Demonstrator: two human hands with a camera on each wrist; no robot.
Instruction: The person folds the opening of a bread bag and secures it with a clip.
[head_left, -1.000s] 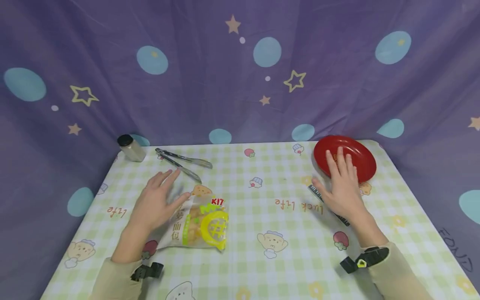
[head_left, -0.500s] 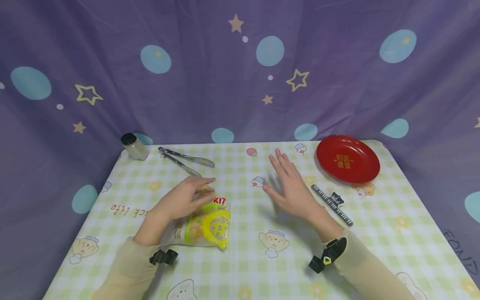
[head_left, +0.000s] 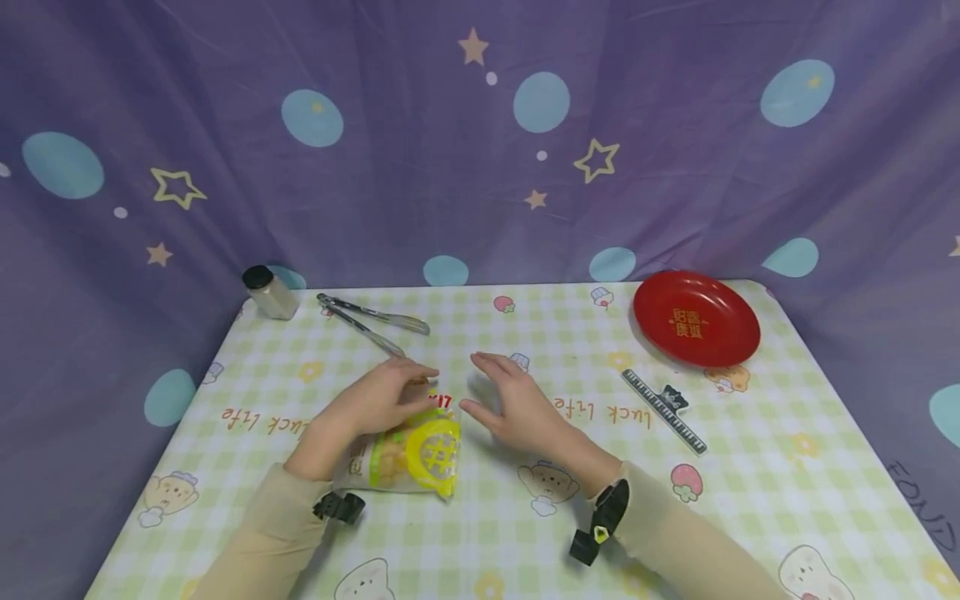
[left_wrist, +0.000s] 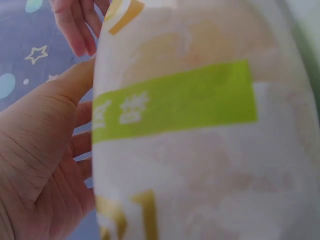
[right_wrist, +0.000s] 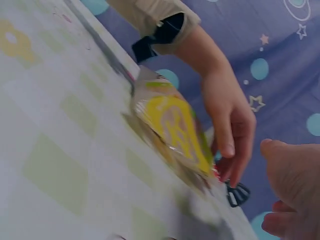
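Note:
A packaged bread (head_left: 420, 458) in a white, yellow and green wrapper lies left of the table's middle. My left hand (head_left: 367, 404) is over its far left part, the thumb apart from the loosely bent fingers; whether it touches the wrapper I cannot tell. To the right of the package, my right hand (head_left: 517, 408) is held with fingers extended and nothing in it, its fingertips pointing toward the left hand. In the left wrist view the wrapper (left_wrist: 200, 165) fills much of the picture beside my left palm (left_wrist: 40, 150). The right wrist view shows the package (right_wrist: 170, 120) below the left hand (right_wrist: 227, 105).
Metal tongs (head_left: 390, 318) lie spread behind the package, near a black-lidded jar (head_left: 273, 300) at the back left corner. A red plate (head_left: 731, 321) sits at the back right. In front of it lies a long clip (head_left: 667, 413) with a piano-key pattern. A purple curtain (head_left: 420, 183) hangs behind.
My right hand has moved left from over the red plate, uncovering the plate and the clip, to beside the bread. My left hand has shifted right over the package.

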